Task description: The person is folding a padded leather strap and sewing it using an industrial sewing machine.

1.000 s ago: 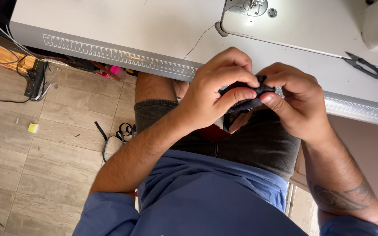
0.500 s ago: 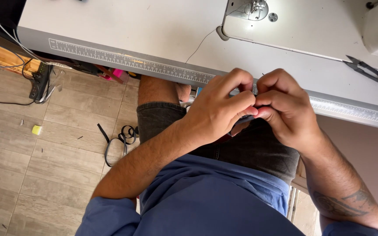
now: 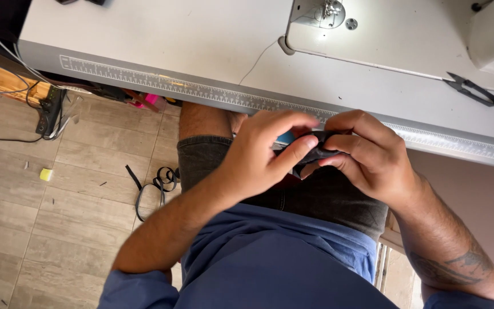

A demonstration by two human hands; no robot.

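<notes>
Over my lap, just below the front edge of the sewing table (image 3: 161,40), both hands pinch a small piece of black fabric (image 3: 318,153). My left hand (image 3: 261,154) comes in from the left, its thumb pressed along the fabric. My right hand (image 3: 370,154) curls over the fabric's right end. Most of the fabric is hidden by my fingers. A bit of blue shows behind my left fingers.
A white sewing machine (image 3: 395,28) stands on the table, with black thread snips (image 3: 473,88) to its right. A ruler strip (image 3: 201,94) runs along the table's edge. On the wooden floor lie a black strap (image 3: 155,186), a power strip (image 3: 50,111) and a small yellow piece (image 3: 46,174).
Both hands have shifted a little with the fabric, and the fingers have been reworked on it. The left thumb now lies flatter along the piece.
</notes>
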